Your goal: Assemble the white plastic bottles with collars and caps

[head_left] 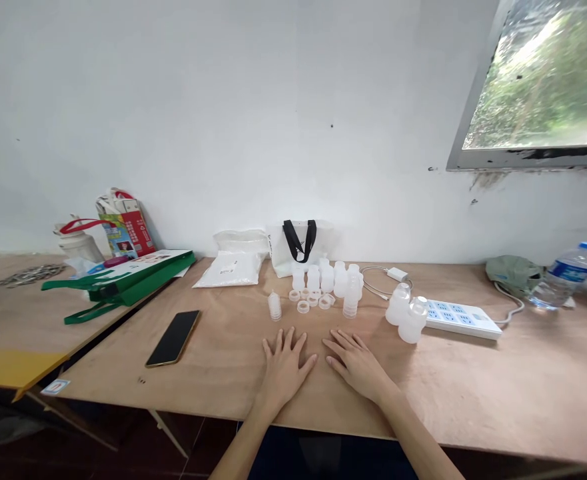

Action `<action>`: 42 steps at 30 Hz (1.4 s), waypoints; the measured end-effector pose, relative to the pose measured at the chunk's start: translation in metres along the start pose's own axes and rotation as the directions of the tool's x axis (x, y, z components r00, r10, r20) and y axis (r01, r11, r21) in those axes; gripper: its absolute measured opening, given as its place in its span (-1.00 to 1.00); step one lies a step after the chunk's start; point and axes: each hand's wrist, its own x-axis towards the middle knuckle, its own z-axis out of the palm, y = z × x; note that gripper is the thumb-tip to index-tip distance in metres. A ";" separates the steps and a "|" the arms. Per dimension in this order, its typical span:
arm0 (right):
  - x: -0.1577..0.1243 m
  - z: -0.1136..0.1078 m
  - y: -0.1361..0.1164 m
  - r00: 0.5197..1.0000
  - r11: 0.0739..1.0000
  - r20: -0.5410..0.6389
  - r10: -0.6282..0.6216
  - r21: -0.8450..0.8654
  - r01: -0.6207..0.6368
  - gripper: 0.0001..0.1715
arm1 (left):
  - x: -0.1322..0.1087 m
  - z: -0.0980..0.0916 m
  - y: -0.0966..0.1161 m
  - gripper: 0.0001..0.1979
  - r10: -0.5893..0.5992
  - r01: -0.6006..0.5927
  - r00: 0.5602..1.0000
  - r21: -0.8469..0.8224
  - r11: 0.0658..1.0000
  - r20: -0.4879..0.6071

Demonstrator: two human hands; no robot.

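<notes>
My left hand [284, 368] lies flat on the wooden table [213, 373] with its fingers spread, holding nothing. Just beyond its fingertips stands a small translucent piece with a narrow tip [274, 307]. My right hand [356, 363] also rests palm down, fingers stretched out and nothing in them. Ahead of it is a ribbed translucent plastic piece [350, 305]. Between and behind these lie several white plastic rings [303, 307]. A cluster of milky plastic bottles [327, 275] stands behind the rings. To the right, two more milky bottles [412, 321] stand side by side.
A phone [173, 339] lies at left. White plastic packets [230, 268] and a white bag with black handles [293, 247] sit by the wall. At right are a power strip [463, 320], a charger cable [397, 274] and a water bottle [563, 277]. A green bag [133, 287] spans the left edge.
</notes>
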 end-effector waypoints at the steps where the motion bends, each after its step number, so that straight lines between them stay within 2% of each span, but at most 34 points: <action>1: 0.000 0.000 0.001 1.000 1.000 0.002 0.003 -0.001 -0.003 -0.43 | 0.001 0.001 -0.001 -0.42 -0.008 0.008 1.000 0.000 1.000 -0.006; 4: 0.001 -0.002 0.002 1.000 1.000 0.012 0.010 0.004 -0.011 -0.43 | 0.003 -0.001 -0.008 -0.49 -0.036 0.036 0.998 0.011 0.999 -0.052; 6: 0.001 -0.004 0.002 1.000 1.000 0.021 0.016 0.006 -0.016 -0.43 | 0.005 -0.006 -0.014 -0.55 -0.062 0.065 0.991 0.023 0.998 -0.120; 10: 0.000 -0.005 0.003 1.000 1.000 0.021 0.019 0.016 -0.019 -0.44 | 0.012 -0.021 -0.029 -0.54 -0.156 0.165 0.946 0.010 0.986 -0.284; 12: 0.000 -0.004 0.004 1.000 1.000 0.018 0.015 0.027 -0.015 -0.43 | 0.022 -0.029 -0.035 -0.52 -0.170 0.177 0.930 -0.009 0.984 -0.327; 17: 0.000 -0.001 0.007 1.000 0.998 0.007 0.001 0.057 -0.001 -0.43 | 0.054 -0.040 -0.042 -0.49 -0.149 0.133 0.948 -0.074 0.988 -0.281; 23: 0.001 0.000 0.008 1.000 0.997 0.003 -0.015 0.078 0.015 -0.42 | 0.076 -0.033 -0.049 -0.64 -0.060 0.015 0.953 -0.153 0.988 -0.298; 29: 0.001 0.002 0.010 0.999 0.996 -0.025 -0.023 0.089 0.025 -0.43 | 0.082 -0.035 -0.053 -0.64 -0.044 -0.019 0.939 -0.179 0.984 -0.341; 36: 0.001 -0.001 0.009 1.000 0.998 -0.002 -0.018 0.062 0.018 -0.41 | 0.087 -0.043 -0.054 -0.65 -0.068 -0.031 0.908 -0.229 0.973 -0.413; 39: 0.000 -0.001 0.009 1.000 0.998 0.001 -0.022 0.058 0.022 -0.41 | 0.079 -0.052 -0.051 -0.66 -0.080 -0.041 0.890 -0.254 0.966 -0.448; 42: 0.000 -0.001 0.009 1.000 0.997 -0.020 -0.024 0.068 0.025 -0.43 | 0.061 -0.057 -0.043 -0.66 -0.070 -0.076 0.879 -0.285 0.956 -0.471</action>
